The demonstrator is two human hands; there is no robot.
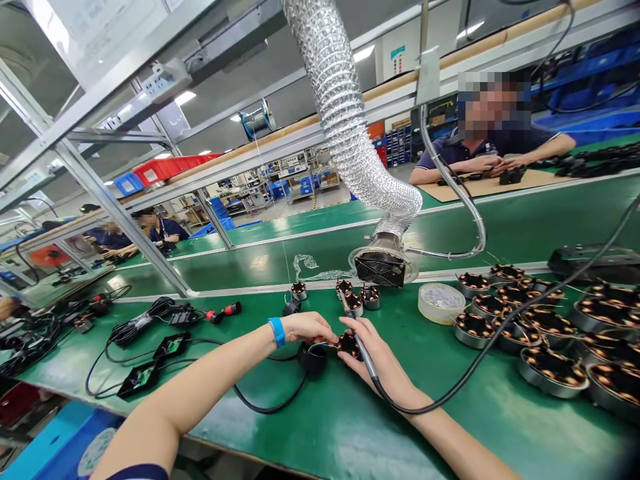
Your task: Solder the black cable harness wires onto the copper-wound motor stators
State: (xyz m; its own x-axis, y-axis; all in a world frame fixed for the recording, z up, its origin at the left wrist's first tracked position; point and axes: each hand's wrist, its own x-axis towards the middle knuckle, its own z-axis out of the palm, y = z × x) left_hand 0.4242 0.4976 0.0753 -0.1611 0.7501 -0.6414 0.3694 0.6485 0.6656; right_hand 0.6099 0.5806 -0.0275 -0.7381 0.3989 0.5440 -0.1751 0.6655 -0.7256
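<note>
My right hand (383, 357) grips a soldering iron (369, 365), its tip pointing away from me. The fingers of that same hand also rest around a small motor stator (349, 345) with copper windings. My left hand (309, 328), with a blue band at the wrist, is pinched at the thin coloured wires (323, 345) at the stator's left side. Its fingertips partly hide the wire ends. Just below the left hand sits a black round housing (312, 363) with a black cable. Several small stators (370, 297) stand beyond my hands.
A fan with a silver duct (383, 263) hangs over the bench's back edge. To the right are a tape roll (441, 303) and several larger stators (553, 370). Cables and open black boxes (143, 379) lie left. The iron's cord crosses my right forearm. A co-worker (493, 143) sits opposite.
</note>
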